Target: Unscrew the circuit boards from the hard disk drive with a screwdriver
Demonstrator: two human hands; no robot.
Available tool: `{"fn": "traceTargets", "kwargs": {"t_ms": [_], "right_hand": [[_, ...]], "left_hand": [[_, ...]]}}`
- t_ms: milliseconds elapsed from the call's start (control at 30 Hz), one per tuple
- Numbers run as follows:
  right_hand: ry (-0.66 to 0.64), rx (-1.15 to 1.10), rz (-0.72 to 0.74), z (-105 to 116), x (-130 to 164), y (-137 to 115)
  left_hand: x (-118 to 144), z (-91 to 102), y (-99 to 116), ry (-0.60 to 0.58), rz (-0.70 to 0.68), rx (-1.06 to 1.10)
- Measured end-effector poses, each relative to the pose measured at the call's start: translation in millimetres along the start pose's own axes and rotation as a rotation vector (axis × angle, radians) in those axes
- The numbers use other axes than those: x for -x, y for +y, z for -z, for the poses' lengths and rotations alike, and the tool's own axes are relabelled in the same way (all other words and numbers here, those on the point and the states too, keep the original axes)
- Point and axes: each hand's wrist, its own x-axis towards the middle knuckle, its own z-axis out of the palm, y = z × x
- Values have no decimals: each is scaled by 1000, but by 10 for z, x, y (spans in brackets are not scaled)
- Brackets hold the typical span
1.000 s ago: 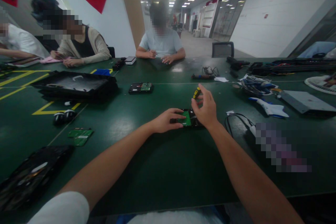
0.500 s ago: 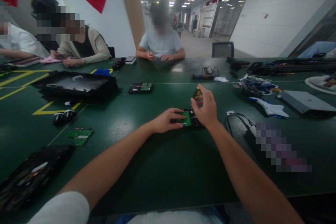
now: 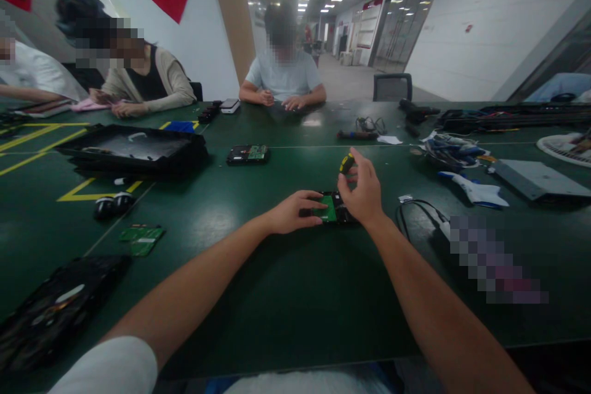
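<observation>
A hard drive lies on the green table in front of me, its green circuit board facing up. My left hand steadies its left end, thumb on the near edge and fingers across the board. Above the drive's right part, my right hand grips a screwdriver by its yellow and black handle, which stands upright with a slight tilt. The screwdriver's shaft and tip are hidden behind my right fingers and thumb, so contact with a screw cannot be seen.
Another hard drive lies farther off. Left are black trays, a loose green circuit board and a black casing. A cable, a grey metal box and a blue-white piece sit right. Co-workers sit across the table.
The screwdriver handle has turned and tilted a little, showing more of its yellow. My right fingers have shifted slightly around it; my left hand and the hard drive stay put.
</observation>
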Motion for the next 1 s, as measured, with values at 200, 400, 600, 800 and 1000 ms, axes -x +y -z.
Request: {"fn": "traceTargets", "kwargs": {"t_ms": [200,400,600,800,1000], "right_hand": [[5,22,-16,8,-5,2],[-4,20,-11,8,-6,12],[-2,7,3,11,-3,-3],[-11,1,-26,8,-10,-6],[-10,-18,-14,-2,-6,4]], "left_hand": [[-8,0,3,5,-7,-8],[-4,8,13,4,-4,-6],[3,14,12,-11,11,-4],[-5,2,17,14,-17,11],[-4,-7,-5,14,-12,6]]}}
